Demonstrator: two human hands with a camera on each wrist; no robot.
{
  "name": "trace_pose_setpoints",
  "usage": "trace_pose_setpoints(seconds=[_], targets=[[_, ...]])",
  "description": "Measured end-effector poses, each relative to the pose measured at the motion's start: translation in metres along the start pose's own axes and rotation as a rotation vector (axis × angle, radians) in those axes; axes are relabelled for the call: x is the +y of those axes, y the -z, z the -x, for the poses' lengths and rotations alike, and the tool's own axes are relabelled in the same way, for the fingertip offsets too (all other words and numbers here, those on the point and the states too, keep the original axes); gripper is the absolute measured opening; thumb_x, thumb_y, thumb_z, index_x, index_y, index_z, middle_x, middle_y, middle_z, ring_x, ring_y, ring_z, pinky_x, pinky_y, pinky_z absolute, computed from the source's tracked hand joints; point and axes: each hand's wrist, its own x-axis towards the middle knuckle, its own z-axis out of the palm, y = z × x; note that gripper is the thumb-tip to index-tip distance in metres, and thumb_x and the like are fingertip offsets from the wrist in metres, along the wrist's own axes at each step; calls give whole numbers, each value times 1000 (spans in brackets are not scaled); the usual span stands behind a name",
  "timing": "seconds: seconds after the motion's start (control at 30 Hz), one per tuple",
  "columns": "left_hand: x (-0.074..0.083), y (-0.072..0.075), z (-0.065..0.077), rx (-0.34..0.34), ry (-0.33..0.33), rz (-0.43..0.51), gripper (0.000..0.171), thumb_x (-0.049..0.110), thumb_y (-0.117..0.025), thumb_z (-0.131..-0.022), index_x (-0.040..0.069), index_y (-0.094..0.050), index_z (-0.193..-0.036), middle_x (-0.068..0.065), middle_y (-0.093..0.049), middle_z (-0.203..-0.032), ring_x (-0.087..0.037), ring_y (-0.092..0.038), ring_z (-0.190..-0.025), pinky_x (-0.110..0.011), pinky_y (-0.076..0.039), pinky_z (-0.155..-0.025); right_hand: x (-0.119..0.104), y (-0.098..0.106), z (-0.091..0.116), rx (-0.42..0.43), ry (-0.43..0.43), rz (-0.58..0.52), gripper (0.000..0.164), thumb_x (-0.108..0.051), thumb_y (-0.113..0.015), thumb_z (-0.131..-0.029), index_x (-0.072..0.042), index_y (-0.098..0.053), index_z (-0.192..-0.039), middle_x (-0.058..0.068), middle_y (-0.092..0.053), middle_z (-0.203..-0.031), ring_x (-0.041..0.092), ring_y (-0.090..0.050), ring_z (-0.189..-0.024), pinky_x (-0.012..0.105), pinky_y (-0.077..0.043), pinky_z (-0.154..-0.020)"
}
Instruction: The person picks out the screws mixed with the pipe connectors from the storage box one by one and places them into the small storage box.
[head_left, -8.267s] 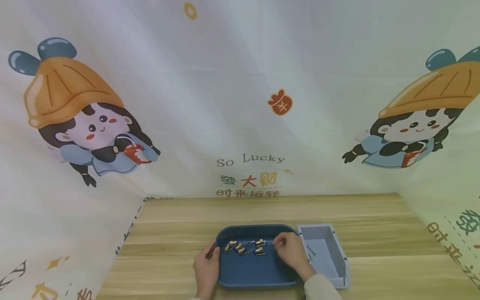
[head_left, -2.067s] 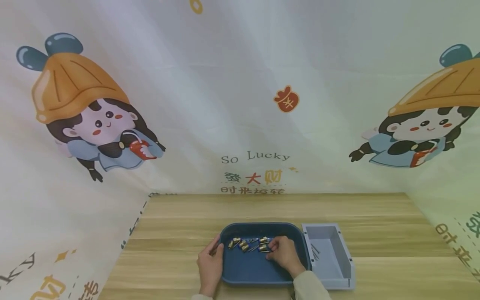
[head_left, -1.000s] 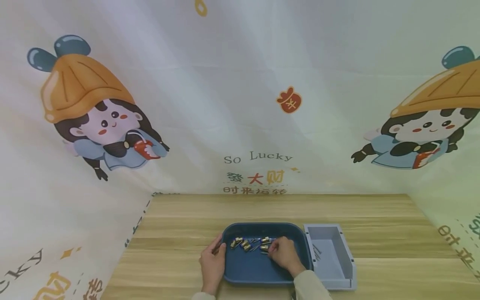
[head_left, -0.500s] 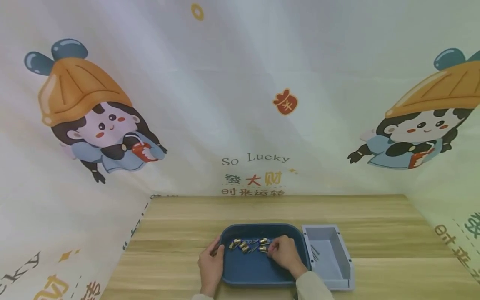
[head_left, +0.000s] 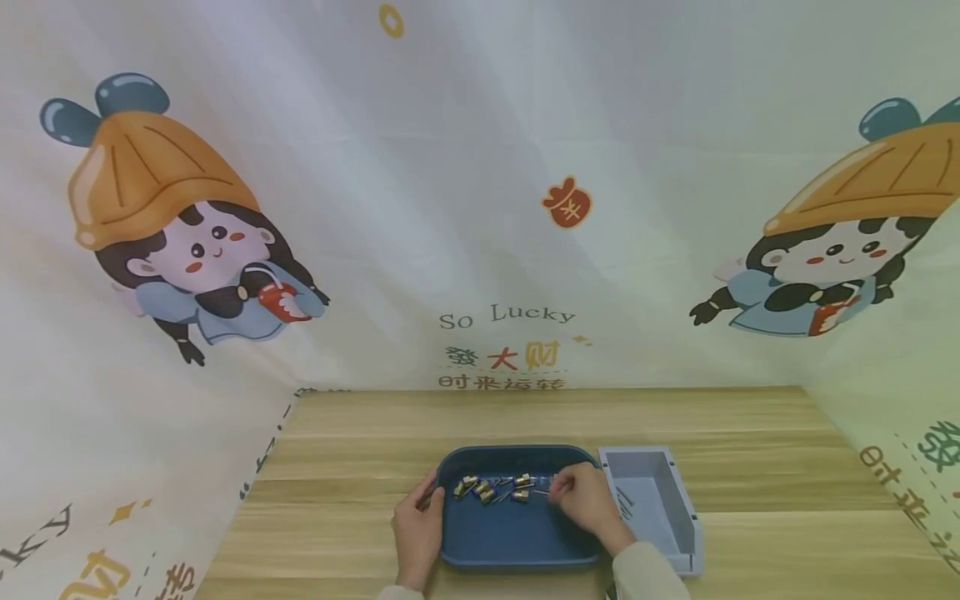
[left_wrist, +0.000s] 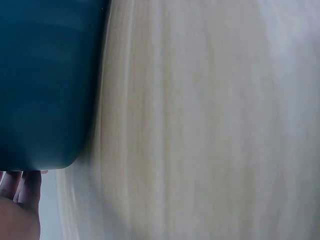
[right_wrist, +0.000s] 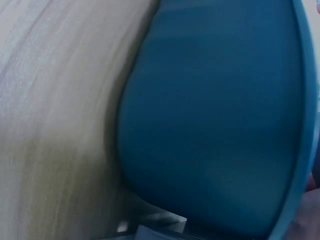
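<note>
On the wooden worktop (head_left: 337,475), the left hand (head_left: 417,531) grips a blue tray (head_left: 510,537) by its left side. Toward its right end, the right hand (head_left: 587,500) pinches a thin pin (head_left: 541,492) near brass pieces (head_left: 521,496) lying inside.

Tray (head_left: 517,533) before me, bin (head_left: 651,504) on its right.
Both stand on the table (head_left: 360,425), side by side, with the curtain (head_left: 480,258) behind. Parts (head_left: 487,494) lie in the tray's far half; pins (head_left: 625,503) lie in the bin, near its left wall. My left hand (head_left: 418,529) is at the tray's left wall; my right hand (head_left: 587,498), a pin (head_left: 541,492) in it, is over the right side.
</note>
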Motion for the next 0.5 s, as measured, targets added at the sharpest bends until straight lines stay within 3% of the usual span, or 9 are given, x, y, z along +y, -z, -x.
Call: trace_pose_setpoints(seconds=[0.5], targets=[[-2, -1, -1, 3, 14, 5, 30, 4, -61, -88, 2, -65, -119, -18, -66, -119, -32, -67, -101, -37, -57, -84, 1, 31, 5, 64, -56, -12, 14, 3, -76, -69, -6, -66, -66, -1, -62, -60, 7, -52, -55, 19, -45, -50]])
